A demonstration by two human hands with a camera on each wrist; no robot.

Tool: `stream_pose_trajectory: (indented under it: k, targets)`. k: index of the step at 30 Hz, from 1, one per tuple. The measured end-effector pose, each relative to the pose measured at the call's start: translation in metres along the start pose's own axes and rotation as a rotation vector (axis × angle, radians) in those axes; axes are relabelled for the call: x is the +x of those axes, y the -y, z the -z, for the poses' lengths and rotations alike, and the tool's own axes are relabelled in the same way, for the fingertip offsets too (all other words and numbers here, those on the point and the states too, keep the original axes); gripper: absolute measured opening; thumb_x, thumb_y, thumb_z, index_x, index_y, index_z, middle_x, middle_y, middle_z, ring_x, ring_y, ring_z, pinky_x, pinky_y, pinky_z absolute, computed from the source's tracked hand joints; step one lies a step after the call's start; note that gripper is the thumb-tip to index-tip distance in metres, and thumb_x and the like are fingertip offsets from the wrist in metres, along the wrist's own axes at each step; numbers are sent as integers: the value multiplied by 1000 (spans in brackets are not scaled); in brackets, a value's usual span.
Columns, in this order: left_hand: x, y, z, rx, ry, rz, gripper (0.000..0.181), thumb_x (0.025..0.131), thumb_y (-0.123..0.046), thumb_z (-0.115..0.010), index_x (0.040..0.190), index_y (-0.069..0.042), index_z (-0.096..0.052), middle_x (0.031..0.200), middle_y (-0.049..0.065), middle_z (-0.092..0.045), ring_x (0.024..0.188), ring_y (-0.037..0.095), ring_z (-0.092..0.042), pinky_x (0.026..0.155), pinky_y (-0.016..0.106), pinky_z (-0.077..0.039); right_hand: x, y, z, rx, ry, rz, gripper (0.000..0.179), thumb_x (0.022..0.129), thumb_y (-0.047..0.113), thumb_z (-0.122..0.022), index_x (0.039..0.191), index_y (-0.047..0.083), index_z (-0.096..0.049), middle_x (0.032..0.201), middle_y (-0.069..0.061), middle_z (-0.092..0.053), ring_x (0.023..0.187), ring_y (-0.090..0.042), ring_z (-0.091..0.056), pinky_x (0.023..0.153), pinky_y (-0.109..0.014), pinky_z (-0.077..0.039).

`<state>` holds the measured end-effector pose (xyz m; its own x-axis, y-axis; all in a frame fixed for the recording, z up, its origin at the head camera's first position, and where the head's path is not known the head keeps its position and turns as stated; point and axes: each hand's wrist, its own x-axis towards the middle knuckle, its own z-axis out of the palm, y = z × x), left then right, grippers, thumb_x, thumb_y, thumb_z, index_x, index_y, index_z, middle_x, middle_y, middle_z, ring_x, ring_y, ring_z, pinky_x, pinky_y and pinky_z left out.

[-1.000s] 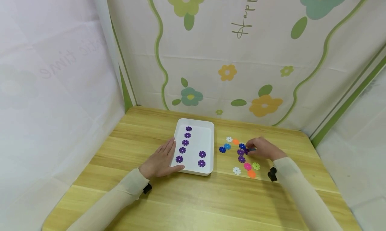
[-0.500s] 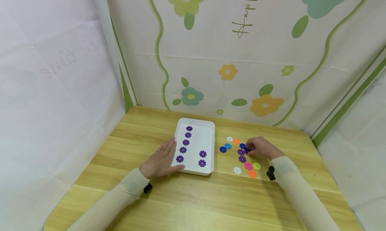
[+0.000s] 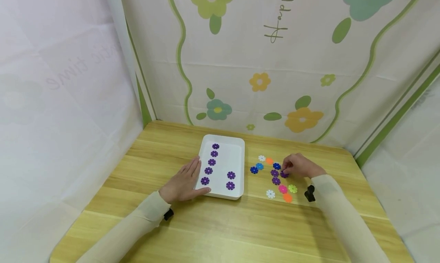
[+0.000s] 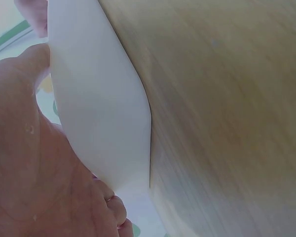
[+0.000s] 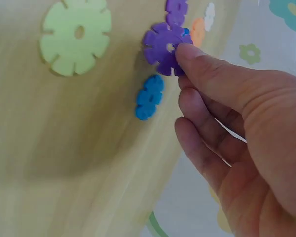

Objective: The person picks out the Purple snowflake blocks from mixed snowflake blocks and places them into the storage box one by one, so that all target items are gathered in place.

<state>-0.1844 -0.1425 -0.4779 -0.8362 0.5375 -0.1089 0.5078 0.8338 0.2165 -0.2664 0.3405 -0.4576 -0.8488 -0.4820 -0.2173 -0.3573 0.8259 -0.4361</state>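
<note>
My left hand (image 3: 183,181) lies over the left rim of a white tray (image 3: 223,196), fingers straight and thumb along its front edge. The left wrist view has this hand (image 4: 44,158) against the tray's outer wall (image 4: 98,98). Inside are a column of several purple snowflake discs (image 3: 211,162) and two more at the right (image 3: 230,186). My right hand (image 3: 300,166) pinches a purple snowflake disc (image 5: 160,48) between thumb and forefinger, tilted up over the table. Beyond it lies a blue disc (image 5: 149,98), hidden behind the hand in the head view.
Right of the tray lie loose discs: two purple (image 3: 275,181), dark blue (image 3: 276,166), light blue (image 3: 259,166), white (image 3: 270,194), pink (image 3: 283,189), orange (image 3: 287,197) and lime green (image 3: 292,189). A patterned curtain (image 3: 220,57) stands behind the wooden table (image 3: 220,232).
My right hand has risen slightly from among the loose discs, and the pinched purple disc now shows more beneath its fingertips. The left hand and tray stay put.
</note>
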Motion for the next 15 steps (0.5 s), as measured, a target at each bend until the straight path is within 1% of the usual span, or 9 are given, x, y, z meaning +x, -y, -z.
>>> stream_pose_trajectory:
  k: [3,8,13,15]
  targets:
    - [0,0,0,-1,6,3,108,101,-72,-47,165,9,-15,177,26,-6,166,40,-10,134,55,-21,-1,2,5,4,5,13,11,100,6,-71,92,10,-78,94,-1,-78,81,-14,-68,70,-23,-56]
    - [-2,-1,3,-6,6,2,108,101,-72,-47,165,9,-15,176,26,-6,166,41,-11,133,55,-22,3,8,14,3,17,39,14,102,6,-69,91,9,-78,90,-4,-77,75,-17,-65,67,-23,-54]
    - [-2,-1,3,-8,1,-1,108,102,-72,-47,165,10,-16,176,27,-8,165,41,-12,133,55,-22,12,21,20,7,29,61,14,103,6,-67,93,6,-77,89,-7,-76,74,-21,-65,68,-25,-54]
    - [-2,-1,3,-11,1,0,108,101,-72,-47,165,10,-16,176,26,-8,165,41,-12,133,55,-22,16,29,22,3,26,79,13,102,6,-68,94,5,-77,90,-10,-76,73,-21,-64,69,-26,-54]
